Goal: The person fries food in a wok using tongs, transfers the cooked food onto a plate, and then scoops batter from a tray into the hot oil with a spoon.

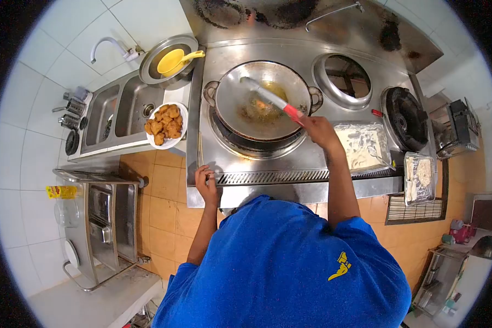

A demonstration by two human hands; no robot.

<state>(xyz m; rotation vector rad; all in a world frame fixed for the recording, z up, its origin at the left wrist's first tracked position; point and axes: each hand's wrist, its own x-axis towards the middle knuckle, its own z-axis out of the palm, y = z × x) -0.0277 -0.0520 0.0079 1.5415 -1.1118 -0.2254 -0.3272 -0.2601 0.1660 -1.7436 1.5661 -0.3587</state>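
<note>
My right hand (pixel 318 131) is closed around the red handle of metal tongs (pixel 273 99). The tongs reach over a large wok (pixel 239 112) with two handles on the stove. Their far end lies over the wok's left part. Oil and a small orange-brown piece show in the wok's bottom, partly behind the tongs. My left hand (pixel 205 179) rests at the stove's front left edge, fingers bent, by a thin pair of sticks (pixel 200 149). Whether its fingers hold the sticks is too small to tell.
A plate of fried pieces (pixel 166 124) stands left of the stove, beside the sink (pixel 132 104). Behind it is a metal bowl (pixel 147 68) with a yellow strainer (pixel 172 61). Right of the wok are a battered-food tray (pixel 361 146), a smaller tray (pixel 420 177) and a burner (pixel 404 117).
</note>
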